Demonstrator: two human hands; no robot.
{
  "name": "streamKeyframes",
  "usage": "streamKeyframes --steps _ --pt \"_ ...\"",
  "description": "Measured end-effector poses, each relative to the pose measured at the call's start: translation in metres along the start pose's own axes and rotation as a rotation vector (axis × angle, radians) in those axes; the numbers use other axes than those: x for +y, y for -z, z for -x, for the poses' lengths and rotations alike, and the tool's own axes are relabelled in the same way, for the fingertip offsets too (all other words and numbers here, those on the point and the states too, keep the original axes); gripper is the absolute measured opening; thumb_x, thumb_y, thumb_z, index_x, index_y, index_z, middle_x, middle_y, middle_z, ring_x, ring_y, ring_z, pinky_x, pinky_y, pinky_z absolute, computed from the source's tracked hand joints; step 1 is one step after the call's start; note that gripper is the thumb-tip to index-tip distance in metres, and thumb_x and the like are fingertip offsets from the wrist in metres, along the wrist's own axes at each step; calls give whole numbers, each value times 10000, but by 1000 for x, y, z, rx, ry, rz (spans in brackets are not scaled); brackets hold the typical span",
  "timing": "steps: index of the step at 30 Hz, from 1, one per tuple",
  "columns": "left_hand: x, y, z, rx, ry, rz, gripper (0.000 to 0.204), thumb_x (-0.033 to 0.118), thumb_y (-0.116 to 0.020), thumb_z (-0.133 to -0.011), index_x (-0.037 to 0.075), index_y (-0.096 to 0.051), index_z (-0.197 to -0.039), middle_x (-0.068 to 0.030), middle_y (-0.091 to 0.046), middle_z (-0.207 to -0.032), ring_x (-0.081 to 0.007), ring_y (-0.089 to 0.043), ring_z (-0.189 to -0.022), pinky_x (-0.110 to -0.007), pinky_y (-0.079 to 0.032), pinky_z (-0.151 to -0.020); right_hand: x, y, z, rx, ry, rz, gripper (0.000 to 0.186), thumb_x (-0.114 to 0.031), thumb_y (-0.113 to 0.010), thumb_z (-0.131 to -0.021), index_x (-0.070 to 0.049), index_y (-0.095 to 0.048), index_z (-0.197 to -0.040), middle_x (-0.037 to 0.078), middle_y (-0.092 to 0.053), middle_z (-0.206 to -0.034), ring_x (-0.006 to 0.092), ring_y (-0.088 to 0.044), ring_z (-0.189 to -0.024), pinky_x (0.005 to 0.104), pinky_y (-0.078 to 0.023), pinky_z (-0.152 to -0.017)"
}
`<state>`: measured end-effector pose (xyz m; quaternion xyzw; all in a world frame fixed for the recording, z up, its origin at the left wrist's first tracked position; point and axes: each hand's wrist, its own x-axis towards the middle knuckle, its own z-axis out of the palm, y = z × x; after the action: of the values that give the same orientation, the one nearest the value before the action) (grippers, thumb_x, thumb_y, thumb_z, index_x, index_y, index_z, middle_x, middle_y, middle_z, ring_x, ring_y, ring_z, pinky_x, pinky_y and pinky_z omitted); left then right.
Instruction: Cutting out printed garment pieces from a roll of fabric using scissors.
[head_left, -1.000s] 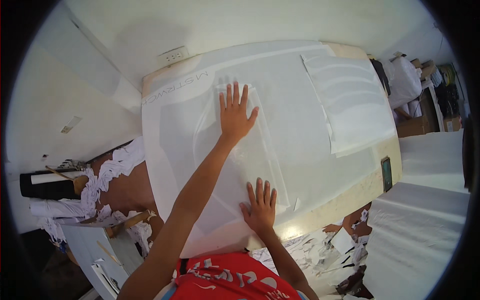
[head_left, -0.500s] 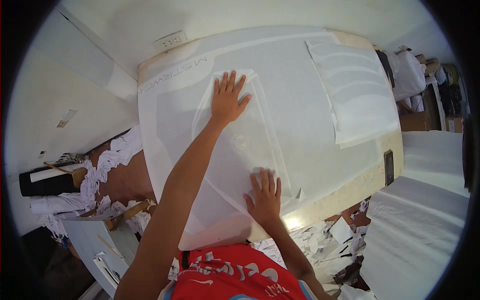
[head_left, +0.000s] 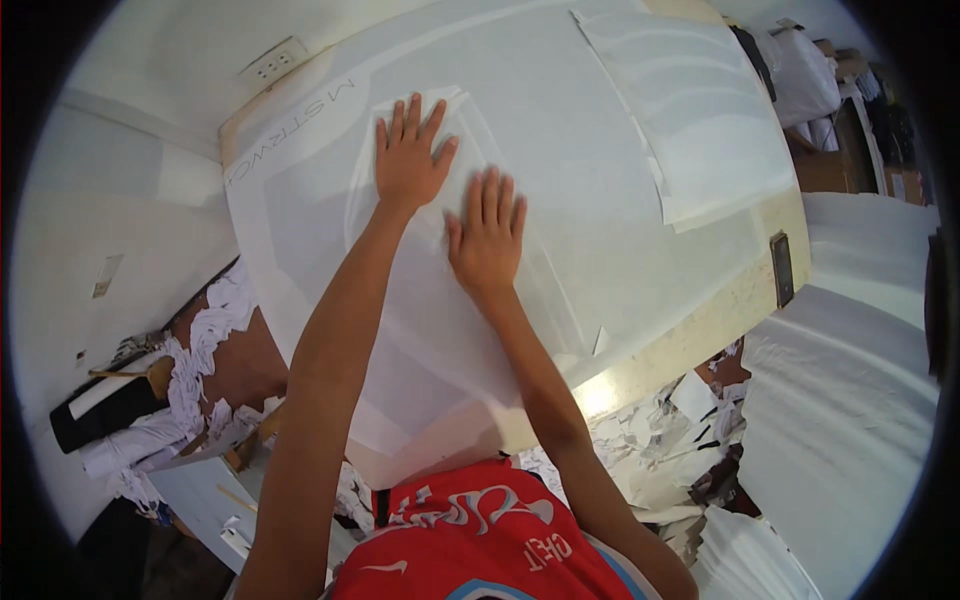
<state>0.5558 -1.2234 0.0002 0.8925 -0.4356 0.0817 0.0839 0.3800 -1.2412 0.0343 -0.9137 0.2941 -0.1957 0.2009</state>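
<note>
My left hand (head_left: 408,165) lies flat near the far end of a thin, see-through white sheet (head_left: 440,310), its fingers spread. Just to the right and a little nearer, my right hand (head_left: 487,235) also rests palm down on that sheet, fingers stretched out. Neither hand grips anything. The sheet has a tapered outline with a doubled edge at its right side. Beneath it, a larger pale grey-white sheet (head_left: 570,200) covers most of the table (head_left: 690,285). Whether the thin material is paper or fabric I cannot tell.
Several white layered sheets (head_left: 710,120) lie at the table's right. A dark rectangular plate (head_left: 781,268) is set by its right edge. White scraps (head_left: 650,440) litter the floor. Long white material (head_left: 850,400) spreads at the right; dark and white rolls (head_left: 110,410) lie at the left.
My right hand has slid away from the near edge, up beside my left hand. The left hand stays at the sheet's far end. The whole view has shifted and tilted slightly.
</note>
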Motion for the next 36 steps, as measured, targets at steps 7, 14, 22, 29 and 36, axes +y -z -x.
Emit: streamKeyframes --steps 7,14,22,29,36 --pt "-13 -3 -3 27 -2 3 611 553 -357 -987 292 -289 -1535 -82 -230 -1606 -301 -188 -1483 -496 -95 -1209 36 59 115 -109 -187 190 663 -377 -423 -1007 69 -293 -1480 258 -312 -1532 415 -286 -1428 533 -195 -1163" --pt "-13 -3 -5 46 4 -13 608 554 -357 -989 283 -302 -1531 -95 -240 -1601 -311 -195 -1479 -510 -105 -1204 26 96 186 -169 -323 92 658 -314 -466 -1000 94 -265 -1477 307 -247 -1539 434 -214 -1453 531 -157 -1179" --pt "-15 -8 1 13 -10 24 634 571 -349 -984 262 -294 -1535 -102 -231 -1605 -314 -181 -1484 -517 -90 -1201 -59 -3 89 -236 41 -75 628 -246 -557 -927 -11 -353 -1472 191 -279 -1559 356 -257 -1446 496 -225 -1172" --pt "-18 -7 -5 42 -59 47 676 598 -341 -976 250 -253 -1550 -112 -207 -1610 -309 -154 -1491 -532 -80 -1199 -21 55 185 -501 -193 48 744 -281 -598 -915 -17 -251 -1518 150 -212 -1602 317 -192 -1484 495 -159 -1189" --pt "-18 -5 -9 -35 -38 185 751 609 -339 -977 174 -176 -1567 -115 -176 -1619 -316 -96 -1502 -525 -9 -1196 -49 61 125 -76 -184 -403 736 -213 -592 -921 39 -225 -1507 245 -238 -1562 429 -193 -1457 524 -153 -1183"
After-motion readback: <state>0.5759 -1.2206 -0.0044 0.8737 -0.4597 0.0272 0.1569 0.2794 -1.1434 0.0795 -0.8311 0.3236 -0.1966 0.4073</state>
